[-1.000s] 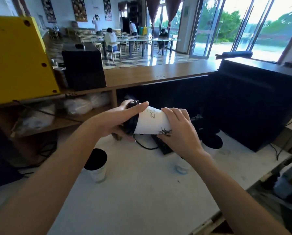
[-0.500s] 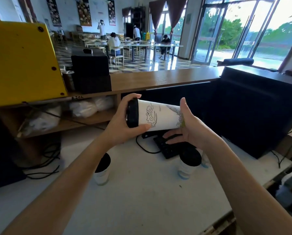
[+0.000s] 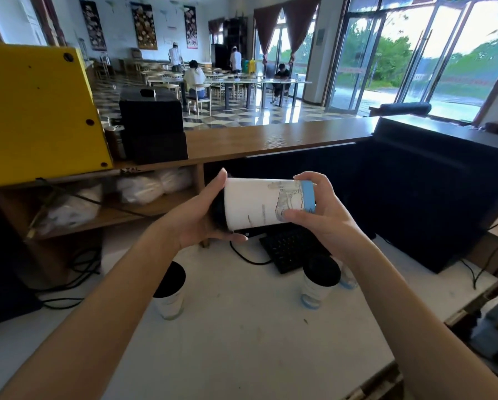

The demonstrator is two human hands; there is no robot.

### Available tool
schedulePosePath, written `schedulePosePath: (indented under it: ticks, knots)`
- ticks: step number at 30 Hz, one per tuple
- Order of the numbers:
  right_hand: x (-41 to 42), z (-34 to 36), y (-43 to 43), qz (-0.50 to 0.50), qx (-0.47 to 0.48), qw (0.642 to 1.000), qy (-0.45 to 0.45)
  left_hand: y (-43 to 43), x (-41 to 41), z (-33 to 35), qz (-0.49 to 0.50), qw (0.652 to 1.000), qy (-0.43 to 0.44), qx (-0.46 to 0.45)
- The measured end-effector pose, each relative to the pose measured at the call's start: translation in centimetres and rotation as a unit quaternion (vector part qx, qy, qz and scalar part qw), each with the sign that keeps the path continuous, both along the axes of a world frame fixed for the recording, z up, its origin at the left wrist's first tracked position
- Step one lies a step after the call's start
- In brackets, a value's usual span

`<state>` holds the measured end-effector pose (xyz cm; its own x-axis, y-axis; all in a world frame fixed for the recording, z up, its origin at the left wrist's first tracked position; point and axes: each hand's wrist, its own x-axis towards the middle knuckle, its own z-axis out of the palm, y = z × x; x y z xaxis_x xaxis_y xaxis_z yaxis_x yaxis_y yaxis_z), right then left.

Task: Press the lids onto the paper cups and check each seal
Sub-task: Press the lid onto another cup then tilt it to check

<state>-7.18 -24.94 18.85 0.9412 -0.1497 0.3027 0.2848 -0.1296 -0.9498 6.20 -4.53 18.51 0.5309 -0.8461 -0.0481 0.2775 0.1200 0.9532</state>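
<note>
I hold a white paper cup sideways above the white table. It has a line drawing, a blue band at its base and a black lid at its left end. My left hand cups the lid end. My right hand grips the blue base end. Two more lidded cups stand upright on the table: one under my left forearm, one below my right wrist.
A black keyboard and cables lie behind the cups. A tall black cabinet stands at the right, a wooden counter and a yellow box beyond. The table's near-right edge drops off by clutter.
The cup has been turned about its axis between my hands, showing a plain white side and the blue band. My right hand shifted from palm behind the base to fingers round it.
</note>
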Motion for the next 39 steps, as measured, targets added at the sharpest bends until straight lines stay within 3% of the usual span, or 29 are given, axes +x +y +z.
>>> schedulePosePath:
  ticks: [3, 5, 9, 12, 15, 17, 19, 21, 23, 27, 30, 33, 39]
  knots:
    - [0.1, -0.1, -0.4, 0.012, -0.039, 0.999, 0.001, -0.8, -0.5, 0.1, 0.077, 0.996, 0.029, 0.016]
    - [0.2, 0.2, -0.6, -0.004, -0.032, 0.999, 0.022, -1.1, -1.0, 0.0, 0.118, 0.993, -0.012, 0.012]
    - [0.8, 1.3, -0.6, -0.032, 0.080, 0.985, 0.146, -1.2, -2.2, 0.4, 0.179, 0.969, -0.169, -0.005]
    - [0.9, 1.8, -0.2, -0.008, 0.085, 0.977, 0.193, -0.9, -2.8, 1.1, 0.208, 0.902, -0.378, -0.009]
    - [0.8, 2.0, -0.1, -0.006, 0.107, 0.982, 0.157, -0.9, -2.9, 1.5, 0.206, 0.853, -0.479, -0.033]
    - [0.6, 1.9, 0.0, -0.008, 0.137, 0.984, 0.116, -0.7, -2.8, 1.7, 0.176, 0.857, -0.483, -0.038]
    - [0.3, 1.7, 0.1, -0.017, 0.136, 0.987, 0.084, -0.4, -2.5, 2.0, 0.138, 0.889, -0.435, -0.024]
    - [0.0, 1.6, 0.2, -0.020, 0.117, 0.991, 0.055, -0.2, -2.1, 2.3, 0.107, 0.950, -0.292, -0.023]
    - [-0.4, 1.8, 0.2, -0.010, 0.098, 0.995, 0.029, -0.1, -1.4, 2.3, 0.058, 0.989, -0.136, -0.019]
    - [-0.9, 2.2, -0.1, 0.012, 0.031, 0.999, -0.012, 0.0, -0.4, 2.1, -0.001, 0.999, -0.035, 0.000]
    - [-0.8, 2.2, -0.1, 0.020, 0.007, 0.999, -0.027, -0.5, -0.2, 1.9, 0.016, 0.999, -0.040, 0.018]
    - [-0.2, 1.7, -0.5, 0.024, 0.037, 0.999, -0.008, -1.0, -0.4, 1.8, 0.080, 0.990, -0.110, 0.022]
    - [2.0, -1.9, 0.3, -0.046, 0.254, 0.961, 0.098, -1.5, -0.9, 1.4, 0.240, 0.924, -0.294, 0.049]
